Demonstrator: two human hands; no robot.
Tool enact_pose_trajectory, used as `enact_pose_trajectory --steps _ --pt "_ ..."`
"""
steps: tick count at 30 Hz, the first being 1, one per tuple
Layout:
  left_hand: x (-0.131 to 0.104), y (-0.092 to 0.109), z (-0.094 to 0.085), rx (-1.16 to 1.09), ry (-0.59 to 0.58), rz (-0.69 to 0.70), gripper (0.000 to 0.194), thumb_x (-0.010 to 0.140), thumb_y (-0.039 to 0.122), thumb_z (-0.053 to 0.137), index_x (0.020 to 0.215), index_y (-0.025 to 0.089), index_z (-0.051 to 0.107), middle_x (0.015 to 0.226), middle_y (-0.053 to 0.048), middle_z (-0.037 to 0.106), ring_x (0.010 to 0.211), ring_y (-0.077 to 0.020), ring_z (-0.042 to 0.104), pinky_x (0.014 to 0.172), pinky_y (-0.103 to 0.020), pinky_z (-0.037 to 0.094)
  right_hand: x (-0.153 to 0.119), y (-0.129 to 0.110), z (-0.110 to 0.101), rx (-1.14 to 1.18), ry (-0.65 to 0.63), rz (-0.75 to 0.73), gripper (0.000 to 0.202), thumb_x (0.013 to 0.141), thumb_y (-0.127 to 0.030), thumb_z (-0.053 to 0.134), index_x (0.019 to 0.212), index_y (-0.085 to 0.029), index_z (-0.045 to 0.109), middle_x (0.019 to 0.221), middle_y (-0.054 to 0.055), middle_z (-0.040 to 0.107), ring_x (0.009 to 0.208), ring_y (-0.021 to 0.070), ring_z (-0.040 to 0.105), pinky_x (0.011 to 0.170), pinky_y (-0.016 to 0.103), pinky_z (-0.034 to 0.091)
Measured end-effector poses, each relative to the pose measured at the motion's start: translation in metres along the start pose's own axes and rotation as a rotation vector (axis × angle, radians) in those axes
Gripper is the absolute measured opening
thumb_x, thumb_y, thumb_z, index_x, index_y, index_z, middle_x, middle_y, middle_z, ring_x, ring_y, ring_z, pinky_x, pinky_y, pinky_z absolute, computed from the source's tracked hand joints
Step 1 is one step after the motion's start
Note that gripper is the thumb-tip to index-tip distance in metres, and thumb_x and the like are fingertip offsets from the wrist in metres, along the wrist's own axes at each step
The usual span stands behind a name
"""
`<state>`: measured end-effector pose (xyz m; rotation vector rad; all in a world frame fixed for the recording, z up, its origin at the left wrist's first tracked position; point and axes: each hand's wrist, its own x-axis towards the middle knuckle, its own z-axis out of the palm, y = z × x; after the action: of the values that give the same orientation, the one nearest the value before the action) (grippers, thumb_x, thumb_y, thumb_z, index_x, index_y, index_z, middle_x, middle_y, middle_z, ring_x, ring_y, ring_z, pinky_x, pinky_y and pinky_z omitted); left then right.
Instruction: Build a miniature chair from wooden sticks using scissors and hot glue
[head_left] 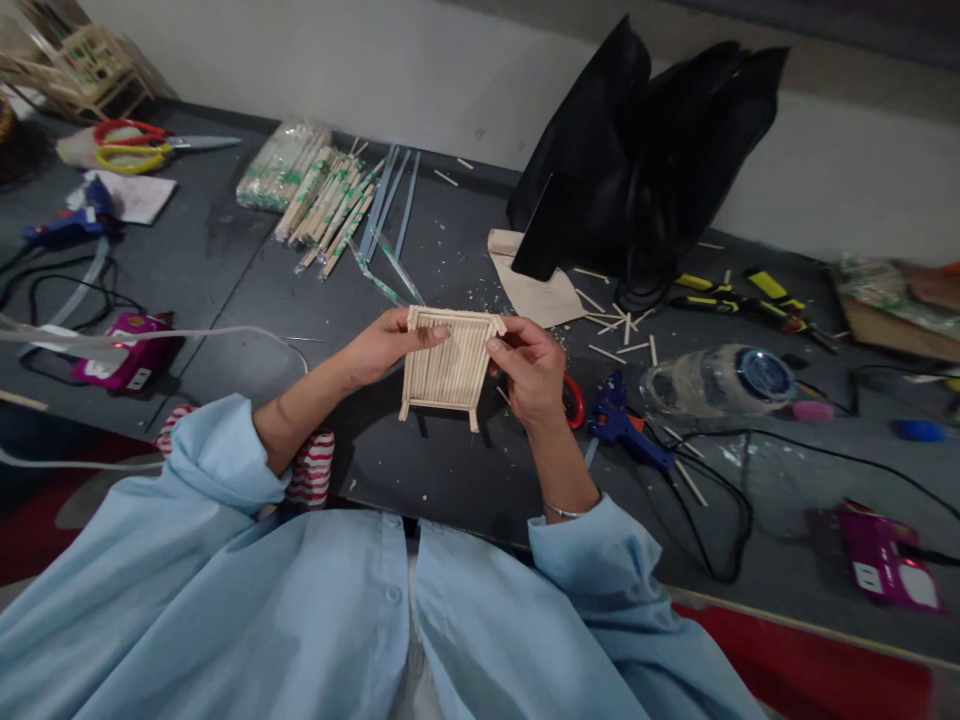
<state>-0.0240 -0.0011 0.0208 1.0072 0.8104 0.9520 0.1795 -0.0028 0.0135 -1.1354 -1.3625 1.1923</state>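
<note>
Between my two hands, above the dark table, is a small panel of wooden sticks (448, 375) laid side by side, with short legs at its corners. My left hand (386, 345) grips its upper left side, the thumb lying across the sticks. On the upper right corner, my right hand (529, 365) pinches the panel, with the thumb in front and the fingers partly hidden behind. A blue glue gun (626, 425) lies on the table to the right of my right wrist. Close by my right hand shows a red ring-shaped handle (574, 402).
Wrapped stick bundles (330, 200) lie at the back left, near red-and-yellow scissors (142, 143) and another glue gun. Toward the back right stand a black bag (652, 150) and a phone (550, 225). Pliers (705, 295), a plastic bottle (712, 380), cables and purple power adapters (889, 560) sit around.
</note>
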Motion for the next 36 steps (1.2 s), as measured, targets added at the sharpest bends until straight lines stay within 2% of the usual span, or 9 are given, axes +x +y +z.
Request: enact_pose_trajectory --steps 8,11,14,17,19,24,29,33,36 --pt "0.000 -0.003 -0.005 0.004 0.105 -0.038 0.036 0.074 0.044 0.077 0.096 0.017 0.070 0.086 -0.005 0.074 0.082 -0.0181 0.069 0.079 -0.030 0.056 -0.006 -0.022 -0.001 -0.145 -0.044 0.049 0.032 0.081 -0.052 0.066 0.098 -0.025 0.069 0.084 0.001 0.069 0.064 0.0131 0.059 0.051 0.026 0.044" --pt "0.000 -0.002 -0.009 0.005 0.128 -0.060 0.033 0.072 0.043 0.077 0.091 0.017 0.069 0.085 -0.005 0.074 0.080 -0.0191 0.070 0.076 -0.031 0.056 -0.016 -0.040 -0.024 -0.426 0.076 0.007 0.027 0.083 -0.043 0.065 0.101 -0.024 0.069 0.084 0.003 0.070 0.073 0.0174 0.064 0.065 0.032 0.051" --pt "-0.002 -0.001 -0.010 0.013 0.108 -0.076 0.033 0.072 0.043 0.076 0.091 0.017 0.067 0.085 -0.006 0.073 0.081 -0.0206 0.070 0.075 -0.032 0.056 -0.034 -0.048 -0.057 -0.787 0.139 0.023 0.027 0.082 -0.039 0.065 0.102 -0.022 0.070 0.078 0.003 0.069 0.068 0.0188 0.062 0.073 0.037 0.051" --pt "-0.004 0.000 -0.008 -0.009 0.086 -0.102 0.036 0.069 0.045 0.078 0.088 0.017 0.068 0.081 -0.005 0.073 0.077 -0.0199 0.070 0.073 -0.031 0.057 -0.057 -0.044 -0.087 -1.011 0.215 0.127 0.032 0.083 -0.041 0.062 0.106 -0.020 0.069 0.079 0.006 0.070 0.069 0.0226 0.062 0.071 0.040 0.050" --pt "-0.005 0.000 -0.006 -0.042 0.081 -0.128 0.038 0.063 0.044 0.083 0.084 0.016 0.068 0.078 -0.004 0.073 0.072 -0.0182 0.069 0.070 -0.030 0.057 -0.070 -0.036 -0.097 -1.029 0.250 0.155 0.035 0.085 -0.042 0.060 0.108 -0.018 0.068 0.080 0.007 0.070 0.068 0.0225 0.062 0.071 0.040 0.051" --pt "-0.008 0.002 -0.003 -0.057 0.013 -0.131 0.041 0.058 0.044 0.087 0.078 0.013 0.069 0.073 -0.003 0.072 0.064 -0.0144 0.067 0.064 -0.026 0.056 -0.077 -0.005 -0.093 -0.981 0.206 0.041 0.042 0.087 -0.041 0.056 0.119 -0.015 0.063 0.104 0.013 0.071 0.086 0.0247 0.065 0.080 0.042 0.054" --pt "-0.011 0.004 -0.004 -0.016 -0.052 -0.113 0.039 0.060 0.041 0.088 0.077 0.011 0.070 0.070 -0.002 0.072 0.061 -0.0124 0.066 0.061 -0.023 0.054 -0.055 0.015 -0.080 -1.143 -0.019 -0.041 0.049 0.085 -0.033 0.057 0.130 -0.014 0.056 0.117 0.018 0.067 0.106 0.0317 0.062 0.096 0.049 0.049" --pt "-0.011 0.005 -0.006 -0.052 -0.072 -0.159 0.038 0.060 0.040 0.089 0.076 0.010 0.071 0.069 -0.002 0.071 0.061 -0.0129 0.066 0.060 -0.023 0.055 -0.041 0.014 -0.079 -1.143 -0.026 0.059 0.050 0.076 -0.027 0.060 0.123 -0.012 0.057 0.103 0.016 0.069 0.093 0.0304 0.065 0.085 0.045 0.053" --pt "-0.009 0.005 -0.008 -0.078 -0.081 -0.171 0.040 0.058 0.041 0.090 0.077 0.010 0.072 0.070 -0.003 0.071 0.064 -0.0127 0.067 0.063 -0.024 0.055 -0.041 0.009 -0.083 -0.974 0.043 0.204 0.053 0.071 -0.033 0.066 0.119 -0.013 0.056 0.081 0.007 0.066 0.070 0.0229 0.063 0.069 0.038 0.053"
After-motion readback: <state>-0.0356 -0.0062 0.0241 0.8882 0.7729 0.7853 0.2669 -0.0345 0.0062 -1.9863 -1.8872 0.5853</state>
